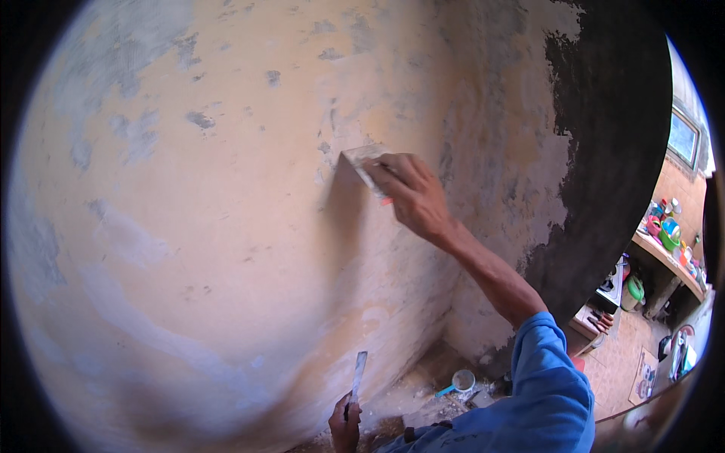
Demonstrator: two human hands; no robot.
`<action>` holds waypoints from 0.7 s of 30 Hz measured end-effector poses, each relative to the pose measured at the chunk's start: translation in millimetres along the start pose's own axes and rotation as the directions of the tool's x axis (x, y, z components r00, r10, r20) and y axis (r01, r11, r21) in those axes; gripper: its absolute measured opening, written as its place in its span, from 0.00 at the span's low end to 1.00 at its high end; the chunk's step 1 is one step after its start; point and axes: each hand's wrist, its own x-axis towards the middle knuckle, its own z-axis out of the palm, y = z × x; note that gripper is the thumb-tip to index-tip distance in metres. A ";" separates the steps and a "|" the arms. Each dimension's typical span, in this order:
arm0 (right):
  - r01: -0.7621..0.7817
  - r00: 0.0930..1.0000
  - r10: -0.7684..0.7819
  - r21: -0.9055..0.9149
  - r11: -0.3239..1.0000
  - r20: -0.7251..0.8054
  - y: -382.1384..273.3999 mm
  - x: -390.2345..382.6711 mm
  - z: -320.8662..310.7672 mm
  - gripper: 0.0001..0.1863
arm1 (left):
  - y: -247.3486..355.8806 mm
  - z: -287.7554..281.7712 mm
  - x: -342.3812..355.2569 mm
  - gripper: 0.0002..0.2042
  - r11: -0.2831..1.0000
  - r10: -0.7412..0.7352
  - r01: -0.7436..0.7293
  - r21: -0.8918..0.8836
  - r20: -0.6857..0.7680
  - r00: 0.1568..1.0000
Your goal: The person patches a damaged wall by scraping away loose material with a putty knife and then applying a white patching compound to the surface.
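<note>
My right hand (411,192) grips a wide putty knife (359,158), its blade against or very close to the patchy cream-and-grey plastered wall (211,166), casting a long shadow below it. At the bottom centre my left hand (344,423) is closed round a narrow, pale-bladed putty knife (359,374), held upright with the blade pointing up. The wall has scuffed grey patches and smears of lighter filler. To the right of the cream surface runs a dark, rough-edged area (596,121).
A white round container (463,380) with a blue tool lies on the dusty floor at the wall's foot. Through an opening at the far right show a window (683,137), a counter (664,260) of colourful kitchenware, a lidded bucket (633,294) and a tiled floor (615,362).
</note>
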 end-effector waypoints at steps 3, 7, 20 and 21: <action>-0.253 0.949 0.230 -0.086 0.964 -0.218 30.3 20.4 -16.8 0.24 | -9.0 -5.4 -1.0 0.18 1.000 0.005 -0.005 0.017 -0.009 1.000; -0.323 0.916 0.285 -0.097 0.942 -0.281 60.6 60.3 -11.7 0.27 | 5.6 -5.4 -3.5 0.18 0.999 -0.042 0.042 0.010 -0.006 0.999; -0.534 0.822 0.551 0.145 0.833 -0.145 19.6 47.5 -31.8 0.23 | 18.7 -11.1 -6.1 0.20 0.999 -0.038 0.038 -0.006 0.007 0.999; -0.515 0.841 0.535 0.178 0.838 -0.085 14.1 47.3 -29.4 0.23 | 20.4 -14.3 -7.5 0.20 0.999 -0.032 0.032 -0.003 0.009 0.999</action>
